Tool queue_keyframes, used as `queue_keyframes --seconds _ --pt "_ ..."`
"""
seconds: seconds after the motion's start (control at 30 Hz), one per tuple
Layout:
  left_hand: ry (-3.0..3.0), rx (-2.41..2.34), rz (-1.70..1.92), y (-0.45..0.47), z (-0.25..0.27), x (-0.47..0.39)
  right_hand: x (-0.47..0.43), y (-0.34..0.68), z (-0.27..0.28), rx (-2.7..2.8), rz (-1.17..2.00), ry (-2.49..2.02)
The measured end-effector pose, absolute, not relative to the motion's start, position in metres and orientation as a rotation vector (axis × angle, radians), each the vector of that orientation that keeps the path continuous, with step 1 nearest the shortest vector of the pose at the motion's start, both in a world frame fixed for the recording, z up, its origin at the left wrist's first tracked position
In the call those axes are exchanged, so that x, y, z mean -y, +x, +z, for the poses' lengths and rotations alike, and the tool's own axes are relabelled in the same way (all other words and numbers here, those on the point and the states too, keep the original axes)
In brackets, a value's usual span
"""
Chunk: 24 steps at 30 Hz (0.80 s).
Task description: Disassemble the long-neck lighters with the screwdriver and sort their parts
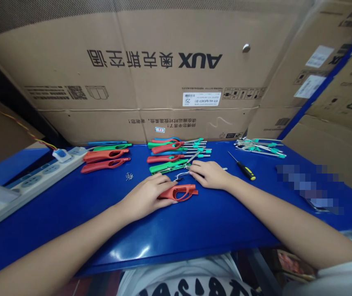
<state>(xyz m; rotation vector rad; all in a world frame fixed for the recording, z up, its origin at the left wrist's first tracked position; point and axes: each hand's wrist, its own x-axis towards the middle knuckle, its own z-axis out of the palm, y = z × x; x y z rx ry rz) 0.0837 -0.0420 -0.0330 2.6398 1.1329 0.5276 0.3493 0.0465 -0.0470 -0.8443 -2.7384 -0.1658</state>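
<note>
My left hand (147,195) is closed around the rear of an orange-red lighter casing (191,190), the long-handled kind with an oval trigger opening, low over the blue table. Just to its right, my right hand (208,174) pinches a lighter's inner part with thin white wires (180,175); my fingers hide most of it. A small dark piece sits at the wires' end, close to my left fingertips. Beyond both hands lies a stack of red, green and blue lighter halves (165,158), several with metal tubes and teal pieces in them.
More casing halves (106,160) lie at the left, near loose screws (129,176) and a white power strip (38,179). To the right are metal tubes with teal ends (260,147), a black-yellow screwdriver (246,169) and a blurred-out object (313,187). A cardboard wall (151,90) stands behind.
</note>
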Motion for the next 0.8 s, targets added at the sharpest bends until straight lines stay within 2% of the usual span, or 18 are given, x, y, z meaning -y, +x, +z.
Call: queue_keyframes --seconds 0.17,0.4,0.53,0.67,0.8 --pt "2.575 -1.157 0.439 0.082 -0.020 0.041 -0.048 0.351 -0.048 2.776 -0.170 -0.776" --pt "2.461 -1.172 0.092 0.055 0.025 0.052 -0.047 0.352 -0.052 2.809 -0.202 -0.657" --pt "2.503 -1.381 0.114 0.014 0.041 0.036 -0.048 0.359 -0.052 2.818 -0.347 -0.643" --pt "2.465 -1.636 0.166 -0.045 0.048 0.002 -0.059 0.382 -0.039 2.751 -0.513 -0.797" --pt "2.451 -1.909 0.143 -0.088 0.048 -0.021 -0.091 0.428 -0.022 2.631 -0.453 -1.169"
